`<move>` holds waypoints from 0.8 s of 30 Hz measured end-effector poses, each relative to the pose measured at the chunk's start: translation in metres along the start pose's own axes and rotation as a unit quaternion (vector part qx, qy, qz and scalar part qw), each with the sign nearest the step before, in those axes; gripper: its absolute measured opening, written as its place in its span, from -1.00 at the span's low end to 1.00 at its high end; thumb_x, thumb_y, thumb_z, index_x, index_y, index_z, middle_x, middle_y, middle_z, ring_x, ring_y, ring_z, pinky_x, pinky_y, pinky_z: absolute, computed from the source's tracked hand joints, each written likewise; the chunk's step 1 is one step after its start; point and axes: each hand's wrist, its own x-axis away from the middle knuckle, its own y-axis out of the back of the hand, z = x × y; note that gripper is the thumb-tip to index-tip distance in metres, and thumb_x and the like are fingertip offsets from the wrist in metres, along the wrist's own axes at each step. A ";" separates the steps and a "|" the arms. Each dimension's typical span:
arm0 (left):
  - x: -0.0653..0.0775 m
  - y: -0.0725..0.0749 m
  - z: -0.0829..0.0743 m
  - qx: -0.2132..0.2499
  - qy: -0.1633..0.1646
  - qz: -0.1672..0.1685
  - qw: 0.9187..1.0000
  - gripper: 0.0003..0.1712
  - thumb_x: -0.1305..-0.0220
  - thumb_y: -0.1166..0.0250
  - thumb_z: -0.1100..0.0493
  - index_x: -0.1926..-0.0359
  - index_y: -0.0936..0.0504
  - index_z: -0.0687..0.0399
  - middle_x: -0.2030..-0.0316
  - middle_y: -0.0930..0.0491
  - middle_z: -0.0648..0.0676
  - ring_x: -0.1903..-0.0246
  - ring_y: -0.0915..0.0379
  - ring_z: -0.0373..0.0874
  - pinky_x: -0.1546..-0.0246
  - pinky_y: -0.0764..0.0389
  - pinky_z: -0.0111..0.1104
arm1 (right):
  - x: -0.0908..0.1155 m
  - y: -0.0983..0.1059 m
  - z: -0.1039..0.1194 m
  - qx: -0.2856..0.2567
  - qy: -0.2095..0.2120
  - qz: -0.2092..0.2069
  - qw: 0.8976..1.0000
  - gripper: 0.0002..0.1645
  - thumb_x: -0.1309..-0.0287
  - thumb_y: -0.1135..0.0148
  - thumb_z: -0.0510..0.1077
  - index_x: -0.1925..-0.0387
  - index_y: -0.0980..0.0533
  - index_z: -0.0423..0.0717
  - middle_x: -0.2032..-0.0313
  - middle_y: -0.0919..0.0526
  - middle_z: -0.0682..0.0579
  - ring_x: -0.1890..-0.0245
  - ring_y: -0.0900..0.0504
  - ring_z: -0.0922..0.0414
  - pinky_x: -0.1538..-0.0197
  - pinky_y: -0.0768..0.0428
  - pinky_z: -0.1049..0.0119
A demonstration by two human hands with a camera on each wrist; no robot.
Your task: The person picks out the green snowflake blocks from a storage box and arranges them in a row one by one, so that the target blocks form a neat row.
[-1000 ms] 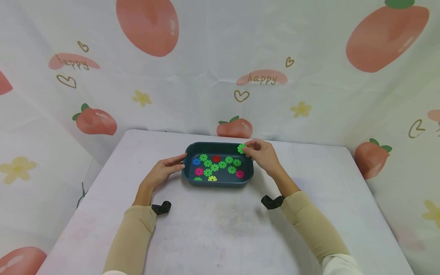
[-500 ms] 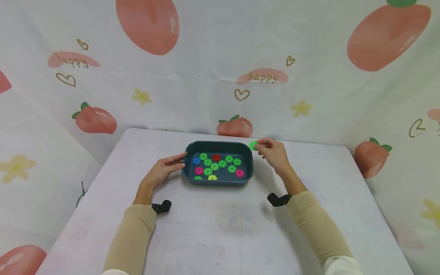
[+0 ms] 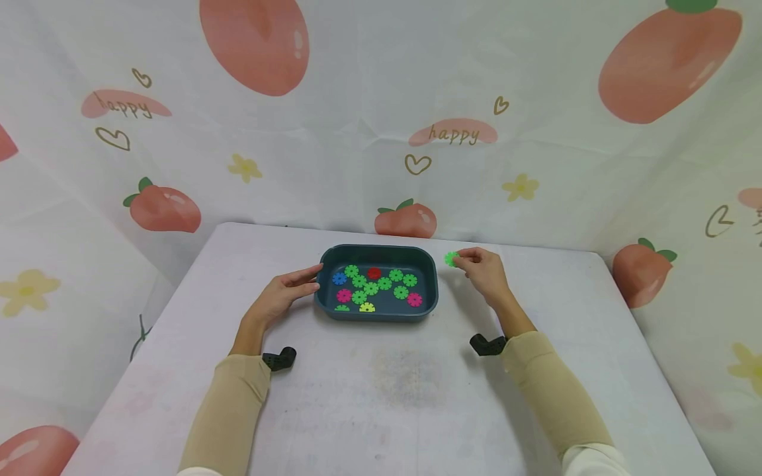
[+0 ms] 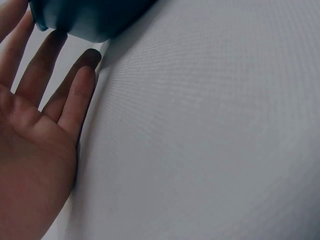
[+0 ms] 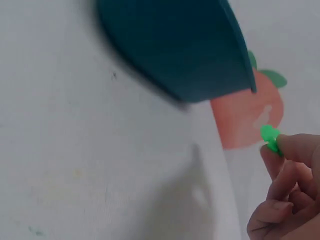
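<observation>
A dark teal rectangular tray (image 3: 381, 316) lies on the table with several notched plastic discs in it, mostly green. Among them are a blue disc (image 3: 339, 279), a red disc (image 3: 374, 273), a yellow disc (image 3: 367, 307) and two pink ones. My left hand (image 3: 284, 294) touches the tray's left end with its fingers extended; in the left wrist view the fingertips meet the tray's wall (image 4: 85, 25). Just right of the tray, my right hand (image 3: 485, 274) pinches a green notched disc (image 3: 450, 259) between thumb and index finger, above the table. The right wrist view shows this disc (image 5: 270, 137) edge-on.
The white-covered table (image 3: 381, 410) extends around the tray. Behind it hangs a white cloth backdrop (image 3: 357, 172) printed with fruit and hearts. A dark cord (image 3: 141, 336) hangs at the table's left edge. Both wrists carry black camera mounts.
My right hand has carried the green disc from over the tray's far right corner out to the right, beyond the rim. The left hand and the tray have stayed in place.
</observation>
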 end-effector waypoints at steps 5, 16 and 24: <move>0.000 0.000 0.000 -0.005 0.001 -0.003 1.000 -0.27 -0.33 -0.40 -0.08 -0.46 -0.43 -0.10 -0.53 -0.30 0.04 -0.59 -0.02 -0.01 -0.63 0.01 0.03 | -0.006 0.004 -0.011 0.043 -0.014 -0.015 0.999 -0.57 -0.34 -0.32 0.00 -0.06 -0.62 -0.23 0.24 -0.66 0.05 0.19 -0.55 0.06 0.25 -0.52 0.48; 0.001 0.001 0.000 -0.011 0.001 -0.005 1.000 -0.28 -0.35 -0.39 -0.06 -0.46 -0.42 -0.07 -0.53 -0.30 0.06 -0.60 -0.01 0.01 -0.63 0.02 0.07 | -0.007 0.002 -0.023 0.137 -0.006 -0.021 0.990 -0.62 -0.35 -0.27 -0.04 0.00 -0.64 -0.26 0.05 -0.71 -0.22 0.15 -0.57 0.02 0.23 -0.47 0.39; 0.001 0.000 0.000 -0.010 0.001 -0.007 1.000 -0.28 -0.33 -0.39 -0.09 -0.46 -0.44 -0.11 -0.52 -0.31 0.05 -0.59 -0.04 -0.01 -0.63 0.00 0.05 | -0.009 0.000 -0.027 0.184 0.005 -0.012 0.983 -0.68 -0.35 -0.27 -0.07 0.06 -0.66 -0.25 0.09 -0.74 -0.22 0.14 -0.61 -0.03 0.22 -0.48 0.39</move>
